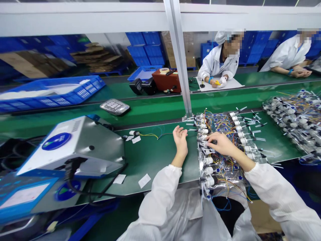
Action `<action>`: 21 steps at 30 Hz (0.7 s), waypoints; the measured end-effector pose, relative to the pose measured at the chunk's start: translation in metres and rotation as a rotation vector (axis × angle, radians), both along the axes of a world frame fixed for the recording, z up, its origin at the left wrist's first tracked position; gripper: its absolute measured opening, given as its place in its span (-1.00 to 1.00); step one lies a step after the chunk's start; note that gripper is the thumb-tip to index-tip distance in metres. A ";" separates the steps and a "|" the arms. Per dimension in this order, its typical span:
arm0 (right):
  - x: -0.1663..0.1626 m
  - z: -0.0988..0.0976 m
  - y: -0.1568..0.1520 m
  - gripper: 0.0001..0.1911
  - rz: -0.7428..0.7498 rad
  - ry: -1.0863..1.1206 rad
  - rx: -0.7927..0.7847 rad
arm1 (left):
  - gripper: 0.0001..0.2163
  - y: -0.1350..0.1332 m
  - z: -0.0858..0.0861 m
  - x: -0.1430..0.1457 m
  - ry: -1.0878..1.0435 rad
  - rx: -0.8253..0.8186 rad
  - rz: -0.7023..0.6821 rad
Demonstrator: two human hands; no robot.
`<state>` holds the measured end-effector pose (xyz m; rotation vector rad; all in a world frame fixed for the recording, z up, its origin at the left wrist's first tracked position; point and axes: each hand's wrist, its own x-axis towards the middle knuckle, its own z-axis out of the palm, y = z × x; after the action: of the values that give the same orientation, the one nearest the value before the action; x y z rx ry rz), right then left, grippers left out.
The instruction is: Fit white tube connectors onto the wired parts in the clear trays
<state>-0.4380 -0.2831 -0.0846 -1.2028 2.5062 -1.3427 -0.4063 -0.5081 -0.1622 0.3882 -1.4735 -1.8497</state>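
Note:
My left hand (180,142) is raised over the green work surface, palm up, its fingers loosely curled and apart with nothing in them. Just right of it lie rows of small white cylindrical parts (208,161) with coloured wires, clear plastic bags and white ties. My right hand (222,144) is over these rows, thumb and fingers pinched together at one part. A small black piece (213,142) shows beneath the fingers; what exactly they grip is hidden. A single wired part (134,133) lies apart on the left, its thin wires stretching towards my left hand.
A grey-and-white machine (100,147) with a black cable stands left. Small white paper slips (144,180) lie near the front edge. A metal post (179,57) rises ahead. More bagged parts (288,124) are heaped at right. Two co-workers in white sit across, near a blue crate (145,72).

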 end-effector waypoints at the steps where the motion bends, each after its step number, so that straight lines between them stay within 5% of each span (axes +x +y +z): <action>1: 0.001 0.001 0.001 -0.93 0.009 0.015 -0.006 | -0.51 0.001 -0.001 -0.003 -0.045 -0.006 -0.082; 4: -0.001 0.005 0.001 -0.91 -0.106 -0.001 -0.141 | -0.67 0.006 0.008 -0.010 -0.106 -0.291 -0.348; 8: -0.013 0.023 0.013 -0.86 -0.303 -0.140 -0.375 | -0.87 0.012 0.051 -0.015 -0.038 -0.609 -0.343; 11: -0.022 0.039 0.028 -0.87 -0.332 -0.224 -0.462 | -0.84 0.017 0.097 -0.011 0.155 -0.440 -0.250; 15: -0.025 0.047 0.033 -0.53 -0.144 -0.108 -0.218 | -0.82 0.031 0.153 0.006 0.424 -0.098 -0.323; 18: -0.025 0.037 0.017 -0.23 -0.074 0.114 -0.065 | -0.79 0.042 0.177 0.023 0.522 -0.025 -0.401; 21: -0.031 0.022 -0.002 -0.28 -0.138 0.201 -0.037 | -0.78 0.047 0.184 0.038 0.551 -0.019 -0.423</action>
<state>-0.4690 -0.2850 -0.0624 -1.2515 2.7604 -1.3665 -0.3680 -0.4613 0.0222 -0.4517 -1.2397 -2.0386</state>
